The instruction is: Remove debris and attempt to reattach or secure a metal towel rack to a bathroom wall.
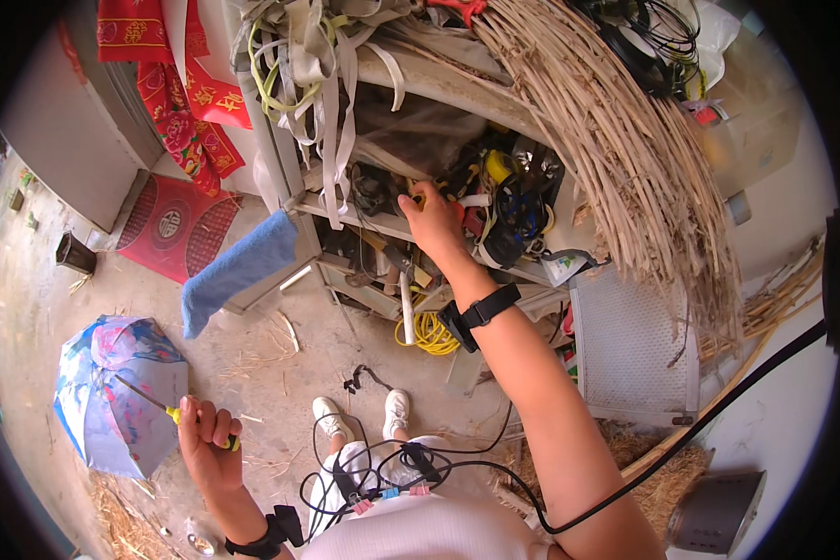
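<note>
My left hand (211, 441) is closed around the yellow and black handle of a screwdriver (172, 412). Its thin metal shaft points up and to the left, in front of an open blue and pink umbrella (121, 392) on the floor. Up at a cluttered shelf, my right hand (431, 217) is closed, thumb and fingers drawn together; a bit of yellow shows at the fingertips, too small to name. Around that hand lie a yellow roll (500, 166), dark tangled parts and a white tube end (476, 200). Much of the shelf's inside is hidden in shadow.
A bundle of dry stalks (607, 159) hangs over the shelf's right side. Pale straps (331, 121) dangle at its left, near a blue towel (238, 266). A yellow cable coil (429, 333) sits below. Black cables (523, 485) cross my lap and right arm.
</note>
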Demonstrator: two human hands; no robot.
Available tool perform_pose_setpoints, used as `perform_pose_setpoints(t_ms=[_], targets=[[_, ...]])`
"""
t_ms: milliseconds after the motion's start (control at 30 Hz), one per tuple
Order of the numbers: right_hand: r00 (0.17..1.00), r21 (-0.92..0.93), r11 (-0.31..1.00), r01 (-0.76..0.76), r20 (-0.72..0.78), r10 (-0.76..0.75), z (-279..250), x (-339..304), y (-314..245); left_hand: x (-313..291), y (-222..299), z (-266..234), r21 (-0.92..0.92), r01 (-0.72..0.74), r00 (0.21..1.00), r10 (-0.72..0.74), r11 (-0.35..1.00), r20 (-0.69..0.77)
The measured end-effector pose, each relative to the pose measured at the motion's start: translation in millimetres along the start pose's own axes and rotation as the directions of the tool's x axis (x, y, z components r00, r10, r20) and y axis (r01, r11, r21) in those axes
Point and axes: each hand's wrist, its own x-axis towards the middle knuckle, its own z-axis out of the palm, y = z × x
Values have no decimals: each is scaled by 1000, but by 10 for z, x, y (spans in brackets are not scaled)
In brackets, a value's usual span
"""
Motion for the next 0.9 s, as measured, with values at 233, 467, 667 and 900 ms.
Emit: perform_pose_setpoints(t_ms=[233, 467, 667, 900], targets=[[935, 370, 917, 146, -354, -7, -198, -196, -40, -4, -30, 45, 11, 14, 1000, -14, 1000, 15], [976, 986, 165, -17, -19, 216, -613, -791, 79, 49, -128, 197, 13, 54, 998, -55, 998, 33], [923, 926, 12, -377, 377, -72, -855, -1279, 252, 98, -195, 283, 54, 86, 996, -88, 995, 35], [799, 772, 259, -581, 601, 1, -882, -1422, 259, 101, -247, 316, 78, 101, 993, -105, 992, 55]])
